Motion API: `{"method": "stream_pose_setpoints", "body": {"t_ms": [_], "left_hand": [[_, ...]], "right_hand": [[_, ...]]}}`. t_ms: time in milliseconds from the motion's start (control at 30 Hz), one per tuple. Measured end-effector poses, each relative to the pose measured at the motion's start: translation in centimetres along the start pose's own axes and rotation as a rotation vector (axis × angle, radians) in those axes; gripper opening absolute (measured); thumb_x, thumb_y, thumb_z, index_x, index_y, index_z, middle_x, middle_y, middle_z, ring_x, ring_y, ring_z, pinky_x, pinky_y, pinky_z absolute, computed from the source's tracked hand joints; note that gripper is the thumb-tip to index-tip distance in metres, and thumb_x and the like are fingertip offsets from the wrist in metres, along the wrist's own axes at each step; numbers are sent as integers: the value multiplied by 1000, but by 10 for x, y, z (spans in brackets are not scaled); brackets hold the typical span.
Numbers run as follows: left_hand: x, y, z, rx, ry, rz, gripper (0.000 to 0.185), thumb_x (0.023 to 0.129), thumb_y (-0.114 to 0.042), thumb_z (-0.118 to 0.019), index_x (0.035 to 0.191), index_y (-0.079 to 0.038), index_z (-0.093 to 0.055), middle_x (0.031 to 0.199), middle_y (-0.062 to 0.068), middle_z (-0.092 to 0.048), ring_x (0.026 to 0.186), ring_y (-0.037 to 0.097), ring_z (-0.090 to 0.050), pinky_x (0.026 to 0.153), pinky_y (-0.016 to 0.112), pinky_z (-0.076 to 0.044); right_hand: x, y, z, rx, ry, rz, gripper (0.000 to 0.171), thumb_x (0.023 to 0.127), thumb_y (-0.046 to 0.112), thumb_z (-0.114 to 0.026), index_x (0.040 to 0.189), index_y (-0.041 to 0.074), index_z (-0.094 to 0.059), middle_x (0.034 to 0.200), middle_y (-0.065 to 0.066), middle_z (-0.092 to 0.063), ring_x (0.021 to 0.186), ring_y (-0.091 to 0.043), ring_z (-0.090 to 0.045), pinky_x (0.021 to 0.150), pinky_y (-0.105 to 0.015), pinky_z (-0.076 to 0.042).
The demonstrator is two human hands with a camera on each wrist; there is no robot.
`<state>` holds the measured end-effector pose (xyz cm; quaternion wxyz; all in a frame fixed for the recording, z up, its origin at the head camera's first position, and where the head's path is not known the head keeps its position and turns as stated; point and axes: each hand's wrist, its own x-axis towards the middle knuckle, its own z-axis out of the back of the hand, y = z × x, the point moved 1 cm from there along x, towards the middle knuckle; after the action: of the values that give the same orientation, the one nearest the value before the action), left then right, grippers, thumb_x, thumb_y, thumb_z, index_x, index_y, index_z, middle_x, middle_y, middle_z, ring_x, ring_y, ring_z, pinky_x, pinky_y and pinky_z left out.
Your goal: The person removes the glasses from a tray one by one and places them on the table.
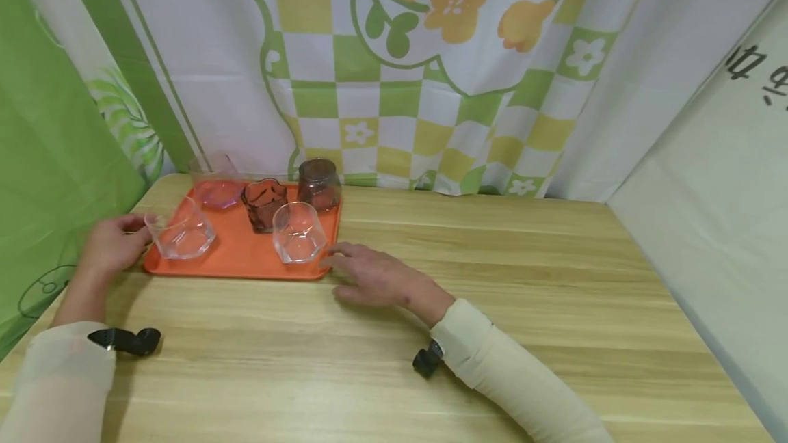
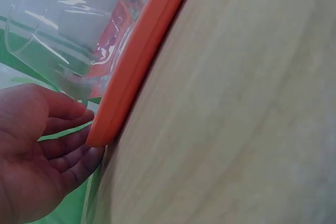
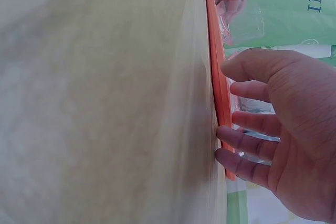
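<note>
An orange tray (image 1: 237, 251) lies on the table with several glasses on it. My left hand (image 1: 117, 241) grips the tray's left edge, thumb at the rim and fingers around the corner in the left wrist view. Close beside that hand stands a clear angular glass (image 1: 185, 238). My right hand (image 1: 375, 277) is at the tray's front right corner, its fingers (image 3: 247, 142) loosely extended and touching or nearly touching the rim. Near it stands another clear glass (image 1: 299, 241). Behind are a brown wavy-rimmed glass (image 1: 265, 207), a smoky dark glass (image 1: 319, 186) and a pinkish clear glass (image 1: 218, 186).
The wooden table (image 1: 492, 279) extends to the right and in front of the tray. A patterned curtain (image 1: 406, 101) hangs along the table's back edge. Green cloth (image 1: 55, 128) is at the left, and a pale wall panel (image 1: 726, 176) at the right.
</note>
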<state>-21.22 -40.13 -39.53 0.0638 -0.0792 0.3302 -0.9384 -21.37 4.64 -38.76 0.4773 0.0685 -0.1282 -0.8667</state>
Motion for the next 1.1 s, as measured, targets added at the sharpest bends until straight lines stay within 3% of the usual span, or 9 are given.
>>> {"method": "stream_pose_setpoints", "body": {"t_ms": [67,200,400,833,1100], "left_hand": [[1,1,-1,17,24,3,53,107,-29,-47,134,17,-53,125,42,-55,107,48,-54,81,45,-45],[5,2,-2,32,43,-12,49,106,-25,-48,130,18,-55,124,43,-54,108,54,-52,82,50,-45],[5,-1,-3,50,43,-26,43,105,-21,-52,125,18,-58,119,41,-57,101,49,-54,75,39,-42],[1,4,-4,6,27,48,49,103,-24,-57,130,18,-58,116,37,-61,95,39,-52,65,27,-42],[6,-2,-5,25,72,18,46,103,-27,-60,126,13,-63,90,11,-71,84,23,-55,64,24,-42]], "right_hand": [[1,0,0,-5,7,-5,53,102,28,-62,152,15,-49,158,-9,-40,143,-24,-40,116,-38,-35],[2,1,1,-9,19,-13,52,102,28,-62,151,15,-51,158,-9,-40,144,-25,-39,117,-38,-35],[2,2,2,-15,34,-32,51,102,28,-62,150,15,-52,159,-9,-39,144,-24,-38,118,-37,-33],[0,-2,6,-3,97,-20,51,103,26,-60,152,17,-50,163,-6,-34,148,-23,-33,119,-37,-30],[-5,-7,11,51,92,3,46,99,19,-62,145,14,-56,158,-6,-40,144,-20,-38,117,-33,-33]]}}
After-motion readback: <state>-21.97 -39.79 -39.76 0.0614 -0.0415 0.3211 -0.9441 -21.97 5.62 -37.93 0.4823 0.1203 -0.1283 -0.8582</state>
